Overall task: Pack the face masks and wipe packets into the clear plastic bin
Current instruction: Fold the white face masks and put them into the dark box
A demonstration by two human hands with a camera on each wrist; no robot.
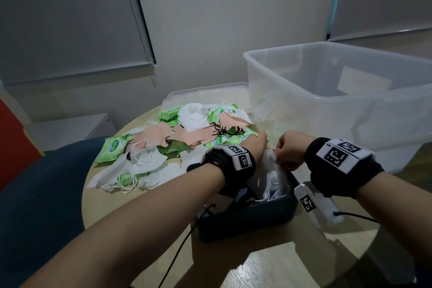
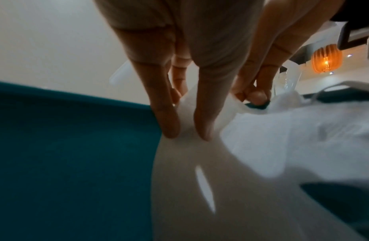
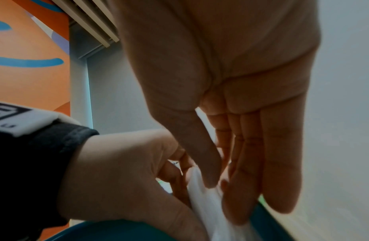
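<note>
A white face mask point(image 1: 275, 172) stands upright in a small dark box point(image 1: 245, 220) near the table's front. My left hand point(image 1: 257, 145) pinches its left edge between thumb and finger, which shows close up in the left wrist view, where the left hand point(image 2: 187, 135) holds the white mask point(image 2: 251, 146). My right hand point(image 1: 287, 154) pinches the same mask point(image 3: 202, 192) from the right, the right hand point(image 3: 218, 184) with thumb against fingers. More white masks lie in the box. The clear plastic bin point(image 1: 282, 87) stands at the back right.
A pile of green wipe packets point(image 1: 112, 149), pink masks point(image 1: 194, 135) and white masks point(image 1: 191, 117) covers the table's left and middle. A clear lid point(image 1: 205, 93) lies behind the pile. A blue chair point(image 1: 46, 194) is at the left.
</note>
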